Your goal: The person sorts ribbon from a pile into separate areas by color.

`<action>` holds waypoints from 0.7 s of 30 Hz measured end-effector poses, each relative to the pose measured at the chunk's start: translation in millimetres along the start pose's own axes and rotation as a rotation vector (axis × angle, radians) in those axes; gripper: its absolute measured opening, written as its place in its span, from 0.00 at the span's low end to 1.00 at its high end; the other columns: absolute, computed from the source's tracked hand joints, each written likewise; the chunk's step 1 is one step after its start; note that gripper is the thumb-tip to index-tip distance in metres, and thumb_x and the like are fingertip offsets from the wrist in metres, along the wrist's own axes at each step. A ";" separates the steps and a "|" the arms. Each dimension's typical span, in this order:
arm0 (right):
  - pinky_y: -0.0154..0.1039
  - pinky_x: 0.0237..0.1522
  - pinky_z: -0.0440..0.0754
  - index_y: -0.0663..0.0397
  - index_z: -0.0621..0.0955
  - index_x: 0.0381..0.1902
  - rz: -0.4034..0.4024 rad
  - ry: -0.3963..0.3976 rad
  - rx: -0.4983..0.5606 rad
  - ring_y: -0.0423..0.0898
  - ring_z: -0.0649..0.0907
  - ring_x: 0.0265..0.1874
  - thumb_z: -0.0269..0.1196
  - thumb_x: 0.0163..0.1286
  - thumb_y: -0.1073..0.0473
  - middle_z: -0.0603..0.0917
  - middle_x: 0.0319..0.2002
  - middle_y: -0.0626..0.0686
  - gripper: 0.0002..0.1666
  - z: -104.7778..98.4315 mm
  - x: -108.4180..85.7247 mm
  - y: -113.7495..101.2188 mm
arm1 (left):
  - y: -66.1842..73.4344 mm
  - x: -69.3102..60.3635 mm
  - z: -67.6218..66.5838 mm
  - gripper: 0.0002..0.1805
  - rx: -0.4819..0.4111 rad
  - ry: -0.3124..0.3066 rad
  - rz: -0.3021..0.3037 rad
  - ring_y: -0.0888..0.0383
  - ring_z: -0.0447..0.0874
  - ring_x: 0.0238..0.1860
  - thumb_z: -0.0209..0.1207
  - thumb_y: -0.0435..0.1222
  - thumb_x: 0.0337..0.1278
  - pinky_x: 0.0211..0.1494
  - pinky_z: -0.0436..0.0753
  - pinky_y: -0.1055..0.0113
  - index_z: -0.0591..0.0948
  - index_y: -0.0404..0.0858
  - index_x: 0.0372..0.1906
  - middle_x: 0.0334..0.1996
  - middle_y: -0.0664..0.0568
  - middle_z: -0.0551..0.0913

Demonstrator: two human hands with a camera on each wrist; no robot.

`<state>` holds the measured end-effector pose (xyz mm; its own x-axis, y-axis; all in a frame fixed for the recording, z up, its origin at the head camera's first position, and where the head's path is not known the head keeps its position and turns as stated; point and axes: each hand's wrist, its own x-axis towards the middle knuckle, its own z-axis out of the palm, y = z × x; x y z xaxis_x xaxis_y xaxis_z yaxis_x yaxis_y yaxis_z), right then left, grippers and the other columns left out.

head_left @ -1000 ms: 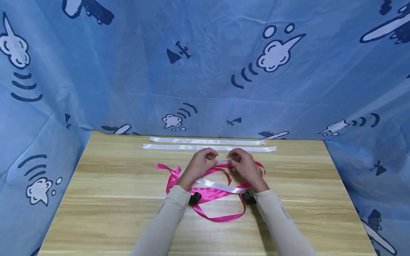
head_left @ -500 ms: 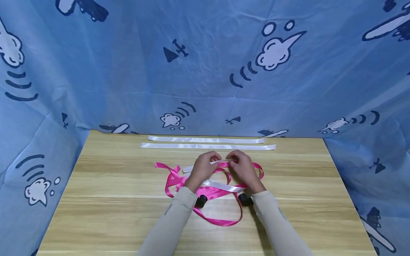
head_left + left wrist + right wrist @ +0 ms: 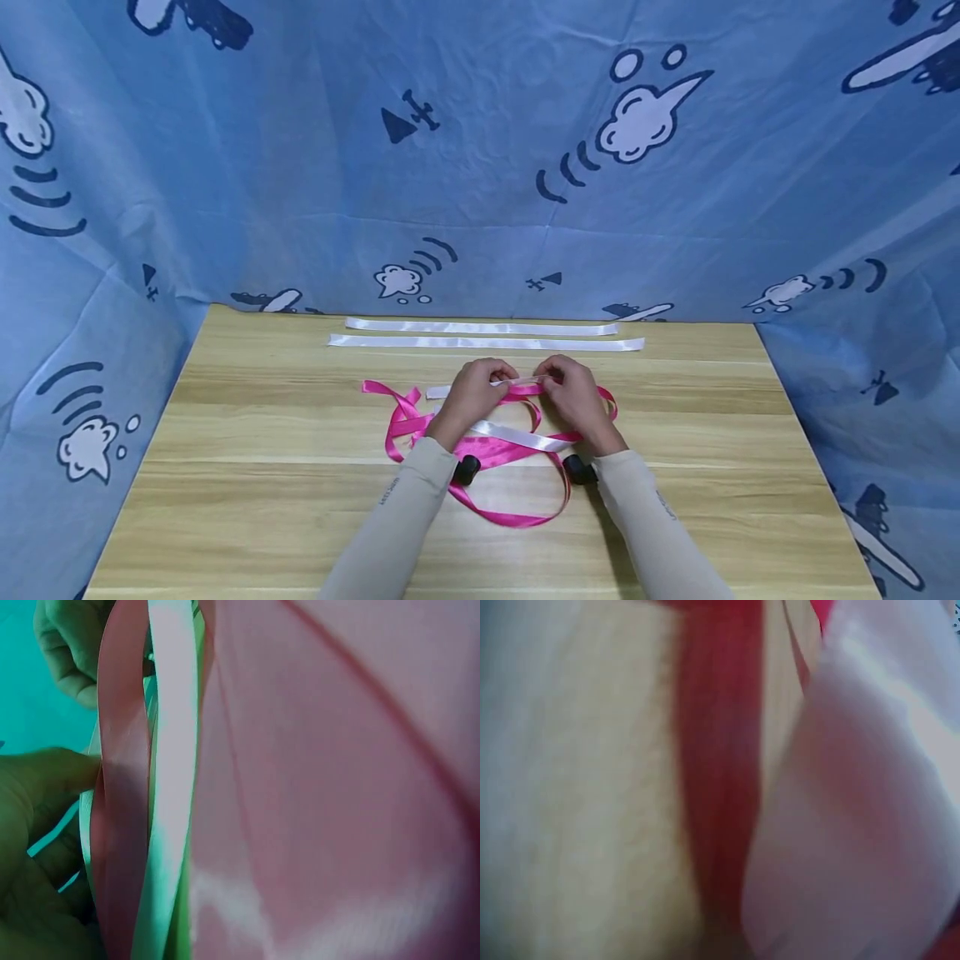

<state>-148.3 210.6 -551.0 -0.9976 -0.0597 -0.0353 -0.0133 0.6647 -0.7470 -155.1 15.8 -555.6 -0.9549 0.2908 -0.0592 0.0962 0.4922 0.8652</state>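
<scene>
Left hand (image 3: 474, 393) and right hand (image 3: 575, 393) face each other around the middle of the wooden surface (image 3: 277, 475), a small gap between them. Both sets of fingers narrow, pinching a thin white ribbon (image 3: 525, 381) that runs across the gap. Left wrist view: left thumb against the ribbon edge, other fingers bent behind. Right wrist view: blurred ribbon close up, right fingers can't be made out there.

Pink ribbon (image 3: 498, 452) lies in loose loops under and around the hands: tail out to the left, one loop on the near side, another curve just right of the right hand. White band (image 3: 525, 437) crosses the pink loops on the near side of the hands; can't tell if it joins the pinched piece. White end (image 3: 438, 392) shows just left of the left hand.

Far side of surface: shorter white strip (image 3: 480, 327) and longer white strip (image 3: 486, 342), both flat, roughly parallel, running left to right, apart; shorter one farther. Light sleeves (image 3: 390, 517) on both arms, black device (image 3: 467, 470) at the left wrist, another at the right. Blue printed cloth (image 3: 480, 192) hangs behind and on both sides.
</scene>
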 end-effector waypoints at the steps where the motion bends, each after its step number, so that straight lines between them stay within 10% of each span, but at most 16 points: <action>1: 0.47 0.50 0.81 0.60 0.87 0.40 0.006 -0.001 0.001 0.54 0.81 0.41 0.65 0.70 0.71 0.87 0.41 0.59 0.05 -1.1 -1.0 -0.5 | -0.2 -0.1 -0.8 0.07 -0.006 -0.009 0.001 0.53 0.86 0.48 0.65 0.29 0.66 0.57 0.84 0.57 0.90 0.40 0.43 0.42 0.50 0.91; 21: 0.36 0.39 0.78 0.64 0.86 0.41 -0.137 0.118 -0.091 0.51 0.80 0.37 0.63 0.68 0.75 0.85 0.38 0.59 0.08 -34.3 -23.6 -7.7 | 21.0 -14.5 -35.6 0.07 0.000 -0.035 0.100 0.50 0.86 0.57 0.66 0.32 0.68 0.67 0.82 0.52 0.91 0.39 0.46 0.48 0.49 0.90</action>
<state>-126.9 232.4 -521.6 -0.9871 -0.0702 0.1441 -0.1500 0.7214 -0.6761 -149.2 -7.2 -518.8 -0.9301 0.3671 0.0095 0.1901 0.4592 0.8678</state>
